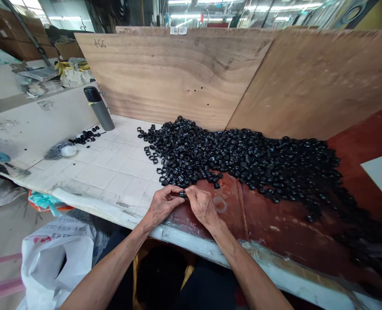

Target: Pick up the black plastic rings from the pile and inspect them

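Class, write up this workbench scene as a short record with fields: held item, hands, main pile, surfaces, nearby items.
held item: small black ring
hands: left hand and right hand, fingertips together on the ring
main pile: heap of black rings, lying against plywood boards
surfaces: white tiled worktop, reddish-brown board
nearby items: black-and-grey flask, smaller black heap, white plastic bag

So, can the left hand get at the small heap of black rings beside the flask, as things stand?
Probably yes: only white tile lies between the left hand and the small heap of black rings. Nothing stands in the way, though that hand now pinches a ring with the right hand.
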{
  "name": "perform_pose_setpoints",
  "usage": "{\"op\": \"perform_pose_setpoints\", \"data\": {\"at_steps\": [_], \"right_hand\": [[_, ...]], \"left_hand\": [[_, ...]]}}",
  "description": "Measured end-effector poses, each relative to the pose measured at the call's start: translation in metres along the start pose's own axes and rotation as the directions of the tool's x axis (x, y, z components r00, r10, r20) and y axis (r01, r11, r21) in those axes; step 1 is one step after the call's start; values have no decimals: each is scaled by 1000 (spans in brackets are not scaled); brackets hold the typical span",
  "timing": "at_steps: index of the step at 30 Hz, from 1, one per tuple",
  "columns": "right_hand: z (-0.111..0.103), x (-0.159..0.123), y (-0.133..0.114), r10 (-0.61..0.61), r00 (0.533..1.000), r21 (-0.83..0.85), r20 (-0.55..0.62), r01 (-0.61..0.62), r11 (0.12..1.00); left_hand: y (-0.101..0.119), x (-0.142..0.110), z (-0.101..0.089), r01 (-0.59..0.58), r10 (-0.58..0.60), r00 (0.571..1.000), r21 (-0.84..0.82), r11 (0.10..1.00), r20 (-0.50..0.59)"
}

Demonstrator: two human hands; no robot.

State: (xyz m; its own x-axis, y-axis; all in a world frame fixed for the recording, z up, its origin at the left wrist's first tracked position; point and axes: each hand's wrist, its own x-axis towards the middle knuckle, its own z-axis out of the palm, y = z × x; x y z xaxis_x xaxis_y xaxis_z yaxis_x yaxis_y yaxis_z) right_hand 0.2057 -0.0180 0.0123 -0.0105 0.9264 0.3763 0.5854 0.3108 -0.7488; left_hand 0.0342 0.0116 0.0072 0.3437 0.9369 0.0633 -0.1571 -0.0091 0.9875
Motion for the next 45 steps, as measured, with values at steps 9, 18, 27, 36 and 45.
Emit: {"op": "perform_pose_setpoints", "data": {"at_steps": [9, 18, 27, 36, 45], "right_hand": [[-5, 1, -9, 49, 999, 125, 22, -51, 991], [-7, 3, -10, 43, 999, 222, 14, -45, 974], [17, -15, -31, 345, 891, 494, 295, -452, 743], [22, -65, -55, 192, 979, 307, 68, -204, 929], [41, -94, -81, 627, 747, 715, 221, -561, 417]], "left_hand": [[1, 2, -1, 17, -17, 994, -2, 1000, -104], [3, 2, 0, 31, -32, 999, -43, 999, -24], [10, -35, -21, -369, 353, 928, 407, 836, 115], [23, -65, -21, 129, -130, 979, 15, 992, 158], [-4, -99, -25, -440, 381, 898, 497, 748, 220]]}}
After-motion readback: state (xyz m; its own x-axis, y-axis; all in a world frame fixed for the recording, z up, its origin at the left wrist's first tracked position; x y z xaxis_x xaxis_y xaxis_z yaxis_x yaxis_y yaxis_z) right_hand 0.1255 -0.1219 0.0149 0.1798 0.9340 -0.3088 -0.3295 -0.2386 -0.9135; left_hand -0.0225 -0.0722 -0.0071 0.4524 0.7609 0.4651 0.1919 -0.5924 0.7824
